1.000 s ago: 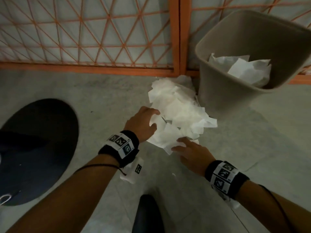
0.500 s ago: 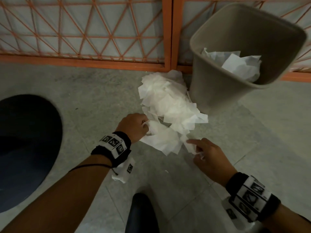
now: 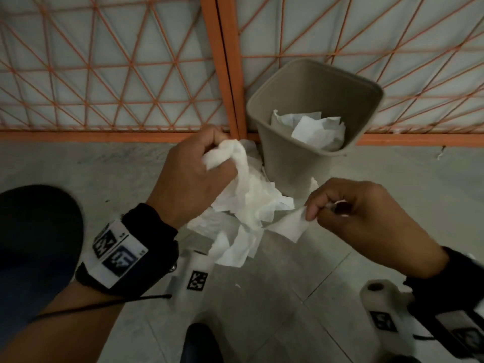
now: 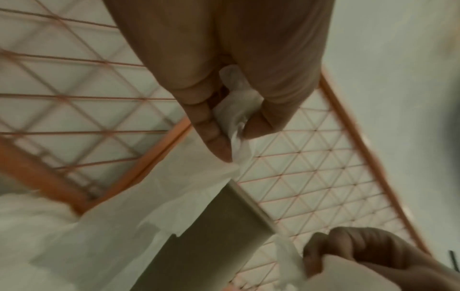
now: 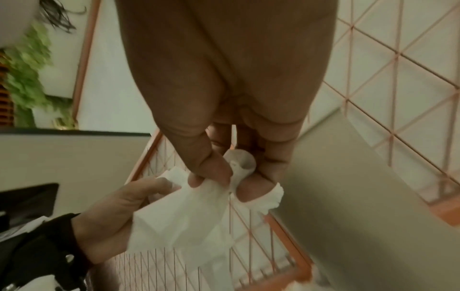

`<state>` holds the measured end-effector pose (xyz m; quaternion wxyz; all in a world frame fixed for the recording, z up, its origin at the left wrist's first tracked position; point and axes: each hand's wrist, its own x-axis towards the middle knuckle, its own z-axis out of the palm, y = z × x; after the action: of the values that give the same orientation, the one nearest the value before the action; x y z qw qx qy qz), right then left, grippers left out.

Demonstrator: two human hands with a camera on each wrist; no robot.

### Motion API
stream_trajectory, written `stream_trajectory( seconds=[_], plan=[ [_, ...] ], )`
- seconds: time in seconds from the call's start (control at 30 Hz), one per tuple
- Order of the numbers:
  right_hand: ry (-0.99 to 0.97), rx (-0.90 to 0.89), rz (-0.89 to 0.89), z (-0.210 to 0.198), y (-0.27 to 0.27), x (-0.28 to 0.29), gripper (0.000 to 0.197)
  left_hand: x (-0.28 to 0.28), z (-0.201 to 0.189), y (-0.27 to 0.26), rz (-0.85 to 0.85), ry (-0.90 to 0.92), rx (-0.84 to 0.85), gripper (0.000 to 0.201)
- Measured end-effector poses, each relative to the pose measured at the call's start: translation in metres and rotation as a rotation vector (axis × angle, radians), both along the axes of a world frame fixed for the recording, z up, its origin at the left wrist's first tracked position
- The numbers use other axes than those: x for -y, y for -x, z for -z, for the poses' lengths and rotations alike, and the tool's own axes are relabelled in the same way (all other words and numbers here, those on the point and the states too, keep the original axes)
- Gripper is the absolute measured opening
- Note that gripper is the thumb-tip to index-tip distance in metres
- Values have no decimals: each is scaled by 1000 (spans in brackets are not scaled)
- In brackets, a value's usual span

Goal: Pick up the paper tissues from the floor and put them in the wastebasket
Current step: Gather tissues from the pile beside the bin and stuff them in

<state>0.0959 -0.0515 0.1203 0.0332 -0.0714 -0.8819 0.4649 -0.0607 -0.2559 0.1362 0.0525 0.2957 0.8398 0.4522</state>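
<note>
A bunch of white paper tissues (image 3: 248,203) hangs in the air just left of the grey wastebasket (image 3: 288,158). My left hand (image 3: 209,158) grips the top of the bunch in a fist; the left wrist view shows tissue (image 4: 234,114) squeezed between its fingers and thumb. My right hand (image 3: 322,208) pinches a loose tissue corner (image 3: 290,226) at the bunch's lower right, seen between thumb and fingers in the right wrist view (image 5: 234,177). Crumpled tissues (image 3: 314,129) lie inside the wastebasket. Whether tissue still lies on the floor under the bunch is hidden.
An orange lattice fence (image 3: 117,74) runs behind the wastebasket, with an orange post (image 3: 222,61) right beside it. The floor is grey concrete (image 3: 392,192). A dark round shape (image 3: 39,244) sits at the left, and a dark shoe tip (image 3: 199,344) at the bottom.
Both hands have closed on the tissues and lifted the bunch off the floor toward the wastebasket's rim. The left hand rose the most; the right went from reaching to pinching a corner.
</note>
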Motion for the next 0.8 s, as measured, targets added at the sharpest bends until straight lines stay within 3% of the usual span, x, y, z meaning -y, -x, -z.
stream_trajectory(
  seconds=[0.2,0.43,0.53,0.67,0.73,0.8],
  plan=[
    [-64,-233,143,-59,24,-43,20,-79,-63,6,123,-209,-177,17],
    [-157,-351,347,-89,52,-81,16,-158,-64,37,49,-372,-28,15],
    [-205,-323,353,-86,63,-88,19,-172,-44,53,58,-110,-15,8],
    [-305,-223,304,-71,82,-91,21,-159,-29,52,229,499,-176,37],
    [-375,-170,260,-62,91,-90,23,-144,-27,51,257,572,-217,45],
    [-461,-125,210,-54,99,-89,25,-125,-31,50,235,535,-232,50]
  ],
)
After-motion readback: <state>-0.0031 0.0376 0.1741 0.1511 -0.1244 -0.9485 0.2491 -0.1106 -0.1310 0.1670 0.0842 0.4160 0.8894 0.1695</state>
